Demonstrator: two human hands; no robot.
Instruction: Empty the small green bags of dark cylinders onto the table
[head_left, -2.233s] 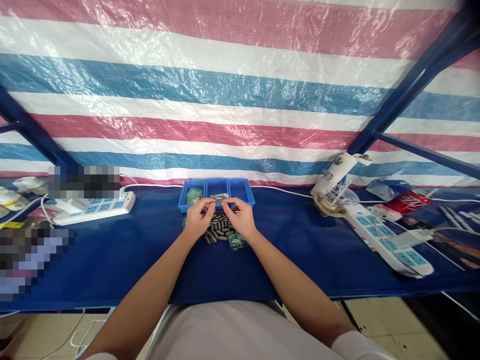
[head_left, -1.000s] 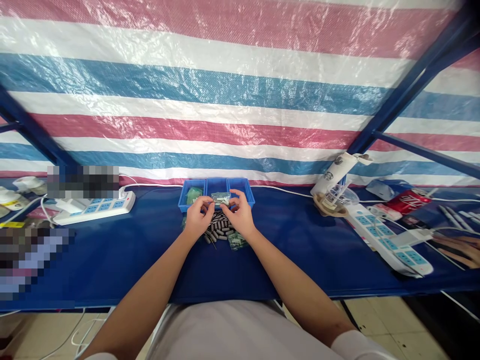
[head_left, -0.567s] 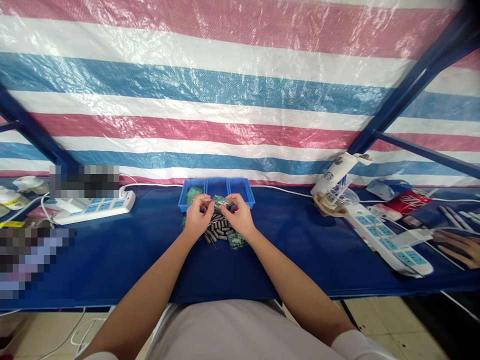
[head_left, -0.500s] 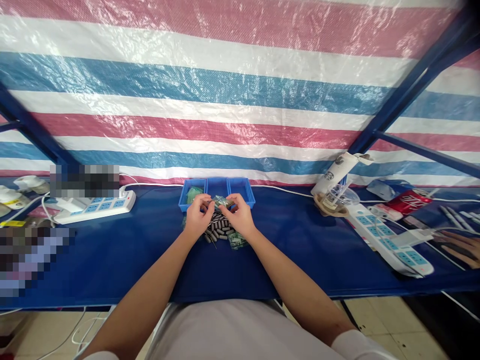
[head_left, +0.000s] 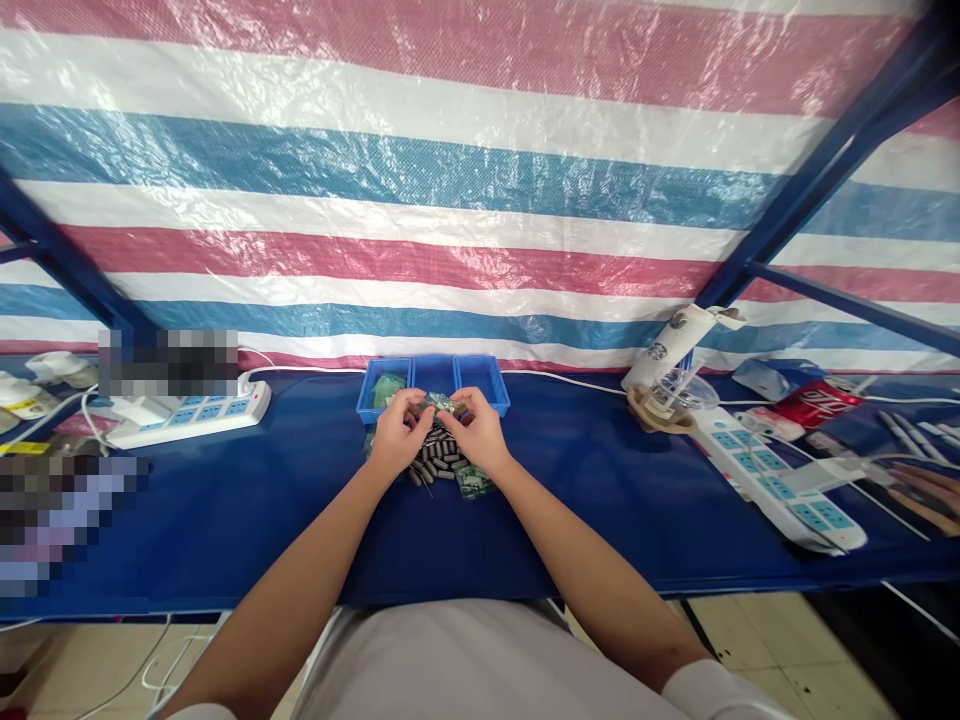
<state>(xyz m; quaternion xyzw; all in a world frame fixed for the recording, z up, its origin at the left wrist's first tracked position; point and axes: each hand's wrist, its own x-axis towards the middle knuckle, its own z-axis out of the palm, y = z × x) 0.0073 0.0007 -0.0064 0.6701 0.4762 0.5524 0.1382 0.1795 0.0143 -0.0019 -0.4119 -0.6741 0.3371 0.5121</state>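
Between my left hand point(head_left: 397, 430) and my right hand point(head_left: 480, 430) is a small clear greenish plastic bag point(head_left: 442, 402), pinched at both sides by my thumbs and fingers. What the bag contains is too small to make out. Beneath my hands lies a pile of small dark grey cylindrical parts point(head_left: 439, 460), some with thin pins. Another greenish bag point(head_left: 474, 482) rests at the pile's right edge. Just behind my hands stands a blue tray point(head_left: 435, 372) with three compartments; a greenish bag point(head_left: 388, 387) lies in the left one.
White power strips stand at left point(head_left: 195, 412) and right point(head_left: 787, 490). A brown cup holder with a plastic cup point(head_left: 667, 405), a white paper bag point(head_left: 675, 345) and a red can point(head_left: 821, 402) are at the right. Another person's hand point(head_left: 926, 495) shows at the far right.
The bag between my hands has tilted flatter, and my fingers have shifted slightly. The hand at the far right has moved a little.
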